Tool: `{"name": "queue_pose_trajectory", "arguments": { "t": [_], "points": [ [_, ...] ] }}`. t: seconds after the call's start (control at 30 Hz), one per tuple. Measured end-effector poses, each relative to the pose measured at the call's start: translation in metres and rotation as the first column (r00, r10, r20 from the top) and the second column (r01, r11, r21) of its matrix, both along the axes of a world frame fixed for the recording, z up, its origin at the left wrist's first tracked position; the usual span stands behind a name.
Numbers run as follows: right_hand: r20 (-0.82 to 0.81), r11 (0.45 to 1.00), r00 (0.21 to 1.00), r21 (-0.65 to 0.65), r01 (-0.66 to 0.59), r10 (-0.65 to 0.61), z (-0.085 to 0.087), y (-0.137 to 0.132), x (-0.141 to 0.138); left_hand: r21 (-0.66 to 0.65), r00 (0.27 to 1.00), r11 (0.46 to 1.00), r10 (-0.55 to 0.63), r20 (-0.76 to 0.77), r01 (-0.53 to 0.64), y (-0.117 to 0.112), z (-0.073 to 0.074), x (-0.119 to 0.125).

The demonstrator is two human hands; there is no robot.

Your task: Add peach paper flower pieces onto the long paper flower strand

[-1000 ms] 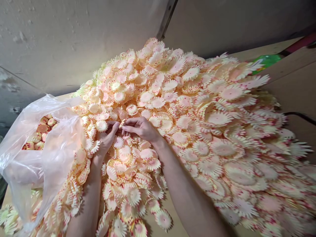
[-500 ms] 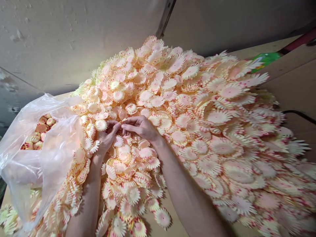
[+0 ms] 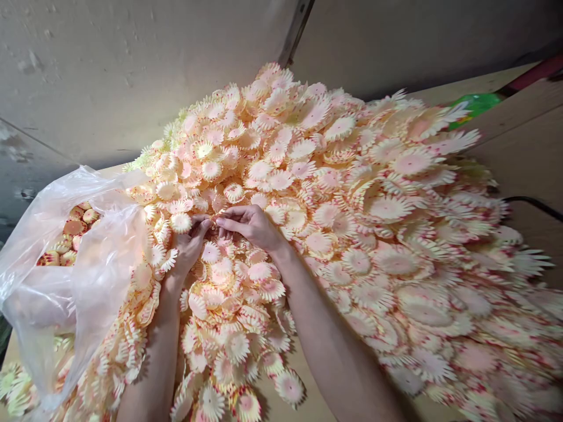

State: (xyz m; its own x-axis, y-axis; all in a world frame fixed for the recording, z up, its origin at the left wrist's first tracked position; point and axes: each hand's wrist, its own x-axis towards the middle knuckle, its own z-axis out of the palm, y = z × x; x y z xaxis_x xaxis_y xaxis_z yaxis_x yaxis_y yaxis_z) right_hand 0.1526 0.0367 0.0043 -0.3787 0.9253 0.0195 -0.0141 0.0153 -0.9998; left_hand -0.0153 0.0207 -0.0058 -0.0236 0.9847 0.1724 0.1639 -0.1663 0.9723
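A great heap of pale cream and pink flower-petal discs (image 3: 328, 179), with fringed, red-flecked edges, spreads around both hands. My left hand (image 3: 193, 240) is closed, thumb and fingers pinched together near the heap's left part. From the right, my right hand (image 3: 248, 227) meets it with thumb and forefinger also pinched. Their fingertips almost touch, and a tiny pale bit shows between them, too small and covered to name. Just below the fingertips lies a loose petal disc (image 3: 211, 252). More discs (image 3: 237, 346) lie between my forearms.
On the left a clear plastic bag (image 3: 105, 258) holds several rolled, red-edged flower pieces (image 3: 74, 227). The grey wall (image 3: 145, 76) rises behind the heap. At the right are a green packet (image 3: 479, 105), a red bar (image 3: 534, 75) and a black cable (image 3: 534, 202).
The right thumb and forefinger have shifted very slightly at the pinch. Otherwise hands, heap and bag stay as they were.
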Motion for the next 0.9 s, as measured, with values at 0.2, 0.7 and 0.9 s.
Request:
{"name": "queue_pose_trajectory", "arguments": {
  "t": [0.2,0.7,0.9],
  "points": [
    [-0.017,1.000,1.000,-0.010,0.010,-0.010,0.004,-0.002,-0.001,-0.002,1.000,1.000,0.010,-0.022,-0.010,-0.002,0.007,0.001],
    [-0.042,0.998,0.998,-0.045,0.047,-0.049,0.001,-0.001,0.000,-0.089,0.991,0.992,-0.083,0.102,0.092,-0.007,0.012,0.003],
    [-0.049,0.998,0.998,-0.058,0.034,-0.037,0.002,-0.001,0.001,-0.098,0.984,0.989,-0.094,0.152,0.110,-0.005,0.008,0.003]
  ]
}}
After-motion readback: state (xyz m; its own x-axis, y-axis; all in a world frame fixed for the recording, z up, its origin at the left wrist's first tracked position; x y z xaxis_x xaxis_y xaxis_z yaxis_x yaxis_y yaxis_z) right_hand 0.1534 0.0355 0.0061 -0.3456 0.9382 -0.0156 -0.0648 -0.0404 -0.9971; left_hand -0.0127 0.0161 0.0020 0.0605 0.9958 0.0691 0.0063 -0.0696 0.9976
